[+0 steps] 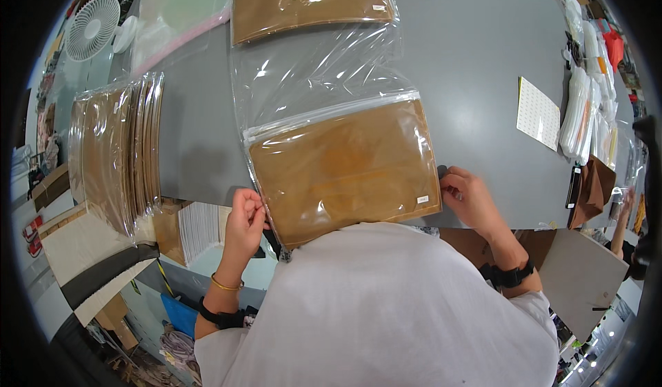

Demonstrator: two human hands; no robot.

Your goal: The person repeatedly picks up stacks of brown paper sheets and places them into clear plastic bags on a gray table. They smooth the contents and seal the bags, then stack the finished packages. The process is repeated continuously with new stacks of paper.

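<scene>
A clear plastic bag (pixel 331 114) with a flat brown sheet (pixel 345 173) inside lies in front of me at the table's near edge, slightly tilted. Its pale closure strip runs along the far side, and a small white label sits at the near right corner. My left hand (pixel 246 223) pinches the bag's left edge near the front corner. At the right edge, my right hand (pixel 472 197) is closed with its fingertips on the bag's side. A small dark piece (pixel 442 171) shows beside those fingertips; its kind is unclear.
Another bagged brown sheet (pixel 310 4) lies beyond, with clear film between. Several bagged brown sheets (pixel 114 145) stand stacked at left, below a white fan (pixel 93 28) and clear sleeves (pixel 183 14). At right are a label sheet (pixel 538 114), plastic packets (pixel 576 114) and brown pieces (pixel 594 192).
</scene>
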